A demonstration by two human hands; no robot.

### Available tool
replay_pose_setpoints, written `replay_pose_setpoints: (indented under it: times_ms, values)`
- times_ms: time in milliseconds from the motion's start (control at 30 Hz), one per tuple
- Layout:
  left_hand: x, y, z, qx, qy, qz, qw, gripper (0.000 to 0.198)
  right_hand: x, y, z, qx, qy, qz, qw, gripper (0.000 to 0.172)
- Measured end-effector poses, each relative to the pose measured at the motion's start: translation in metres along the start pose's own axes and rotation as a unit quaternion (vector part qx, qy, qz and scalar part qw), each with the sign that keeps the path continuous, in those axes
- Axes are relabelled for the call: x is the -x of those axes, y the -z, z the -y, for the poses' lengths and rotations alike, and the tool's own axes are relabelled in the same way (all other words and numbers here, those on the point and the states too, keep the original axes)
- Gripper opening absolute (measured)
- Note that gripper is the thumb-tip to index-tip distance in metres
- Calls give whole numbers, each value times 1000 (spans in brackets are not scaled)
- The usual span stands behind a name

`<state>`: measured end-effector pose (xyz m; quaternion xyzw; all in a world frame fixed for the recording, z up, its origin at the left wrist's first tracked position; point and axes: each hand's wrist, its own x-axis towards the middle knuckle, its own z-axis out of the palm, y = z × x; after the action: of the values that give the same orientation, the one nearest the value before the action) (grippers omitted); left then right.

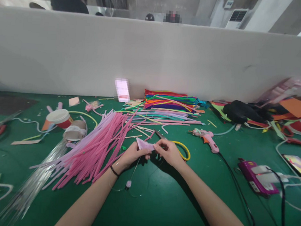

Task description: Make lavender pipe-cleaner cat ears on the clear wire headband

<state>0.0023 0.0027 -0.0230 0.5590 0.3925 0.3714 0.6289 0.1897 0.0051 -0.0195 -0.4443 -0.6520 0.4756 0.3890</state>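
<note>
Between my two hands is a small folded piece of pale pink-lilac material (142, 144), coming to a point at its upper left. My left hand (132, 155) pinches its lower edge, and my right hand (168, 152) grips its right end with thumb and fingertips. Below my left hand a thin stem hangs down, with a little pale pink lump (128, 184) at its lower end. Just behind my right hand lie scissors with yellow handles (186, 152), partly covered by the hand. A large bundle of pink and lilac pipe cleaners (95, 147) lies beside my left hand.
A pink glue gun (208, 138) lies to the right, its black cable trailing forward. Farther right sits a purple power strip (258, 177). Multicoloured pipe cleaners (169, 102) are stacked by the grey partition (155, 57). A paper cup (60, 118) and clear thin rods (38, 177) are at left.
</note>
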Motion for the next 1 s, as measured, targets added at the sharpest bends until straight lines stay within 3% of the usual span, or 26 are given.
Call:
replay_pose_setpoints:
  times_ms: [1000]
  values:
    - [1, -2, -5, -2, 7, 2, 1000, 26, 0, 6, 2, -61, -24, 40, 997, 22]
